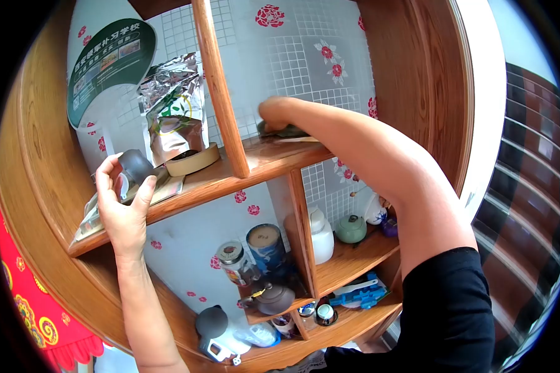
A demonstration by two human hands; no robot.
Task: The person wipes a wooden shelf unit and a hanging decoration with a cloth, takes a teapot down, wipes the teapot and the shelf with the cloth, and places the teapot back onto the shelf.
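My left hand (123, 208) is raised at the left end of the upper shelf, its thumb and fingers around a small dark grey cup (135, 166). Beneath that cup lie some papers (162, 191), and a roll of tan tape (193, 161) is just to its right. Past the wooden divider, my right hand (274, 115) reaches into the right compartment, somewhat blurred. Its curled fingers press down on a dark cloth-like piece (286, 131) on the shelf board; the fingertips are partly hidden.
A silver foil pouch (173, 118) and a green round fan (113, 65) lean at the back left. The wooden divider (221, 93) stands between my hands. Below are a dark teapot (274, 299), a blue tin (266, 248), a white bottle (320, 236) and a green lidded pot (350, 229).
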